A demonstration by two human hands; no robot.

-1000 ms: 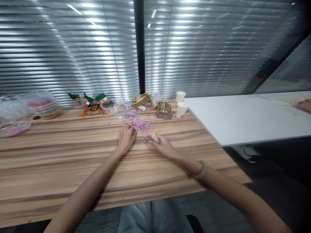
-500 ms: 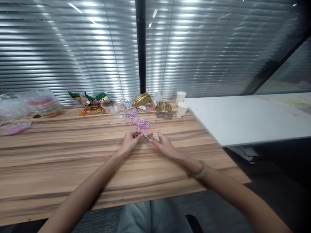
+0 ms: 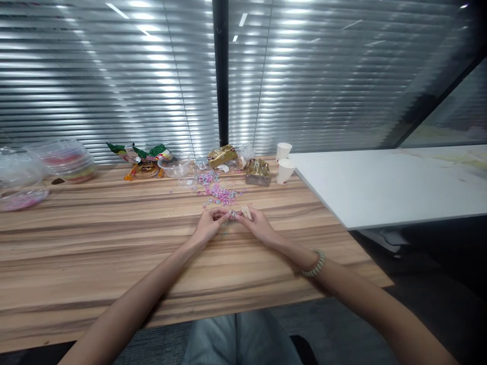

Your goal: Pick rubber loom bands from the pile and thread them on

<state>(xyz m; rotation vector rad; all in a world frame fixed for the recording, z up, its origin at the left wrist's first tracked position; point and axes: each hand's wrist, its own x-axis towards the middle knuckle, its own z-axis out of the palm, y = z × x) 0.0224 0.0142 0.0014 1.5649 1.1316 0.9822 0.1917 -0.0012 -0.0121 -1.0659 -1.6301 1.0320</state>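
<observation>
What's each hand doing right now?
Left hand: closed, fingertips pinching a small piece.
Right hand: closed, holding a pale object, fingertips at that same piece.

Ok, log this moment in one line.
left hand: pinching small item | right hand: holding beige piece, fingertips at same item | beyond hands: pile of pink and pale bits | farther back: two paper cups

It's an office we're standing in, by the look of it: slatted blinds (image 3: 323, 76) right across the glass wall (image 3: 456, 117), a dark upright frame (image 3: 221, 76) splitting it, strip-light reflections (image 3: 117, 10) gleaming up there, and here a plain white tabletop (image 3: 388, 187) butts against the wood-grain tabletop (image 3: 95, 274), dark grey floor (image 3: 163, 347) below.
</observation>
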